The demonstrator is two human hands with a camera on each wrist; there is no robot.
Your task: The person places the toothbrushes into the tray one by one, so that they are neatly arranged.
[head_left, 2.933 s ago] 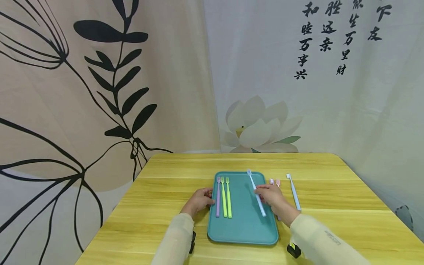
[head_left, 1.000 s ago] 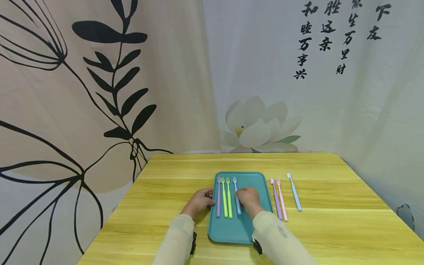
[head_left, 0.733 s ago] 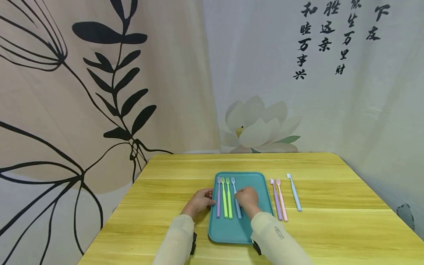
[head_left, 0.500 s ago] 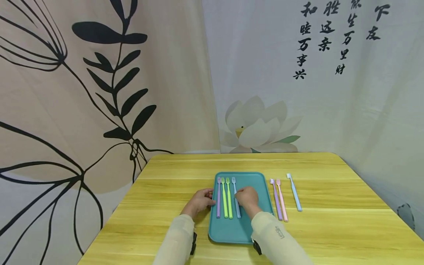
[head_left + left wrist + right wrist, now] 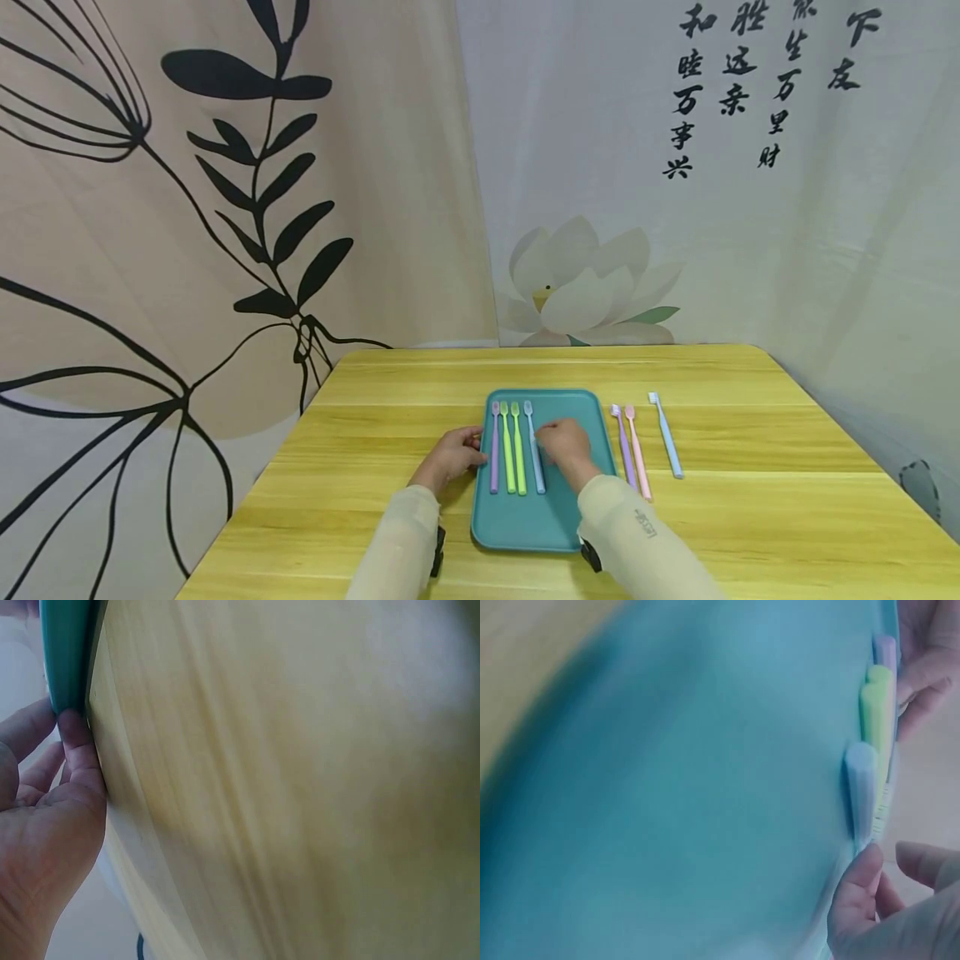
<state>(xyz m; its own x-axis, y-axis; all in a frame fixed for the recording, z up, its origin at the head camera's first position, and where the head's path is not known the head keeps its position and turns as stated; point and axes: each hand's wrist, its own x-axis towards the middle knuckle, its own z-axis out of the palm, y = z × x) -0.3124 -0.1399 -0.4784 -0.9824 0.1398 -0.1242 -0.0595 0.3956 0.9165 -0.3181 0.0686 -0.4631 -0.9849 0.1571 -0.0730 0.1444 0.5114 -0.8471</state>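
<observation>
A teal tray (image 5: 525, 529) lies on the wooden table. My left hand (image 5: 450, 454) grips its left edge, thumb and finger at the rim (image 5: 67, 667) in the left wrist view. On the tray lie a purple toothbrush (image 5: 494, 454), two green toothbrushes (image 5: 519, 458) and a light blue toothbrush (image 5: 538, 475), side by side with heads at the far end. My right hand (image 5: 567, 446) hovers just right of the blue one. In the right wrist view, its thumb and fingers (image 5: 862, 881) are parted close to the blue handle (image 5: 861, 784), nothing between them.
Right of the tray, on the table (image 5: 780, 517), lie a second purple toothbrush (image 5: 626, 450), a pink toothbrush (image 5: 639, 458) and, farther right, another blue toothbrush (image 5: 666, 433). A printed cloth (image 5: 405, 208) hangs behind the table.
The right hand brought the blue toothbrush from the tray's right side to beside the green ones, laid it down, straightened it, and has now let go, shifting slightly right. The left hand stayed put.
</observation>
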